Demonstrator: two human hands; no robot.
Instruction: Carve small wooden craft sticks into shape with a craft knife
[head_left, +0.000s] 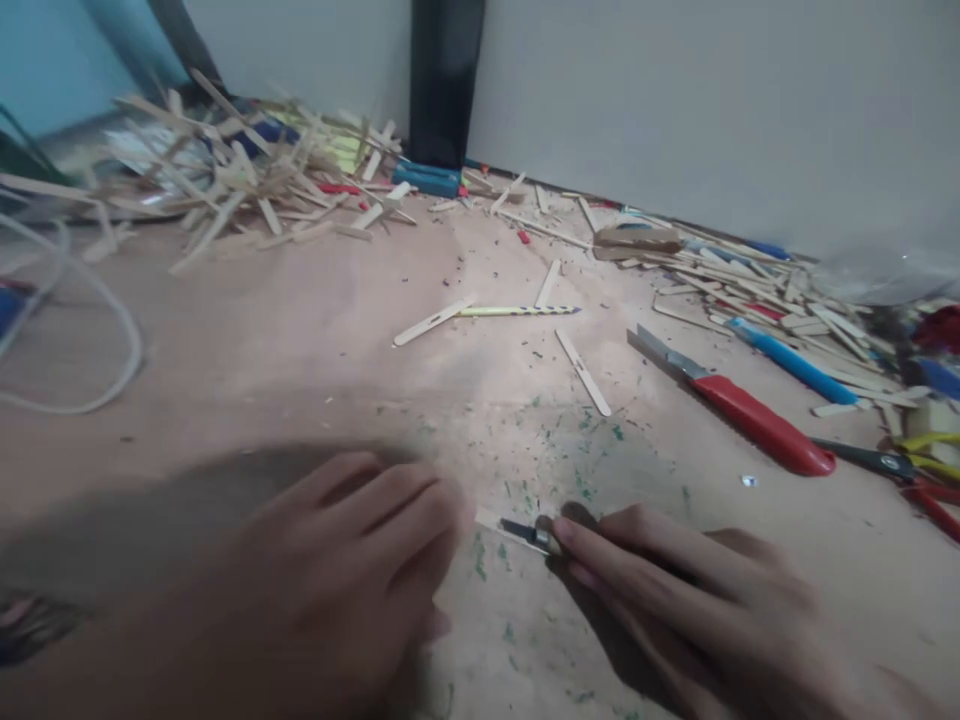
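**Small knife [541, 537] over a pale stick [489, 519], lower centre**

The right hand [675, 580] pinches the knife, its dark tip above the stick on the table [247, 350]. Green specks [480, 560] lie around. A patterned pencil [517, 311] lies mid-frame among loose sticks; a red-handled cutter [761, 425] and a blue pen [795, 365] lie at right, clear of the hands. Tangled sticks [240, 180] crowd the upper left.

The left hand [360, 560] is curled and blurred — whether it grips the stick cannot be told — and hides the stick's left end. The right edge cuts off the scissors [891, 463].
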